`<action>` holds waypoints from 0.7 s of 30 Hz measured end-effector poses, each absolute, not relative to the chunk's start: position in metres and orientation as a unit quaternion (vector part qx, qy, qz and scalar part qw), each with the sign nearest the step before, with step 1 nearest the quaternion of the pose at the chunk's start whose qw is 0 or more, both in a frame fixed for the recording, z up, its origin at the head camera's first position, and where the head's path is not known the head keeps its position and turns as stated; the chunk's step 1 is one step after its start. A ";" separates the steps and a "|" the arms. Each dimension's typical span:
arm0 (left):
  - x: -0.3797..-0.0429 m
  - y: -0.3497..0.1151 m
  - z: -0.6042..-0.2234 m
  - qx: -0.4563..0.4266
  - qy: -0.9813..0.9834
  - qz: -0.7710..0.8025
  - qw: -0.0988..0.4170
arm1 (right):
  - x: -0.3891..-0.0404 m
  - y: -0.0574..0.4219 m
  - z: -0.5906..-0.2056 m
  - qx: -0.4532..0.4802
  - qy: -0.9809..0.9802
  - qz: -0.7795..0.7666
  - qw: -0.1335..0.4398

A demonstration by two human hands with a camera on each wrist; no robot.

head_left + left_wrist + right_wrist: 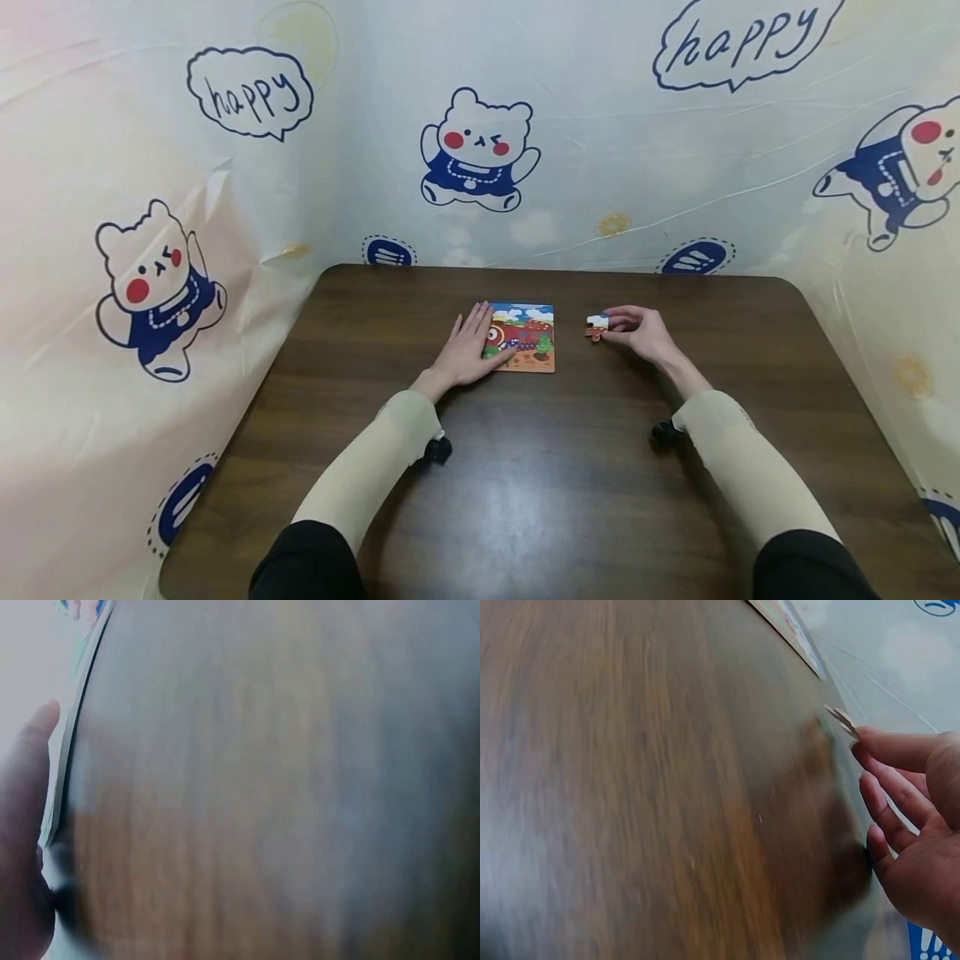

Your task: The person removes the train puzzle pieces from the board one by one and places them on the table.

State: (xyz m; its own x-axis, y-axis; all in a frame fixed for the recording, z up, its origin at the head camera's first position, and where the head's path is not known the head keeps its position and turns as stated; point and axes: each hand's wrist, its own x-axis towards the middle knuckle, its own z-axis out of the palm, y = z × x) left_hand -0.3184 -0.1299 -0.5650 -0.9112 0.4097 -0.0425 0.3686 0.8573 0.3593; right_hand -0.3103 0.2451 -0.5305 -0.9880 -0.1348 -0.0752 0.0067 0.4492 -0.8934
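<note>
A colourful jigsaw puzzle board (534,337) with a red train picture lies flat near the middle of the table. My left hand (471,348) rests on its left side with straight fingers, the thumb reaching across the lower part. In the left wrist view, the board's edge (66,765) shows beside the thumb. To the right of the board, my right hand (639,331) pinches a small puzzle piece (596,326) between thumb and fingers. The right wrist view shows this piece (842,718) edge-on, apart from the board, with the other fingers loosely bent.
The brown wooden table (510,467) has rounded far corners. A pale curtain (592,167) printed with bears and "happy" bubbles hangs behind and at both sides. Dark wrist camera mounts (438,450) sit under the cream sleeves.
</note>
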 end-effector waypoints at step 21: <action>-0.315 -0.135 -0.573 0.204 0.969 0.129 0.046 | -0.305 0.279 -0.528 -0.055 0.899 -0.431 0.062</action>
State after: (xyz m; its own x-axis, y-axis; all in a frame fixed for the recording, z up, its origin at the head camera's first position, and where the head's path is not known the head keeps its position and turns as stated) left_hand -0.3150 -0.1353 -0.5730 -0.9130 0.4065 -0.0361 0.3829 0.8838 0.2688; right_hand -0.3052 0.2792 -0.5283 -0.9864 -0.1515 -0.0634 -0.0455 0.6232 -0.7808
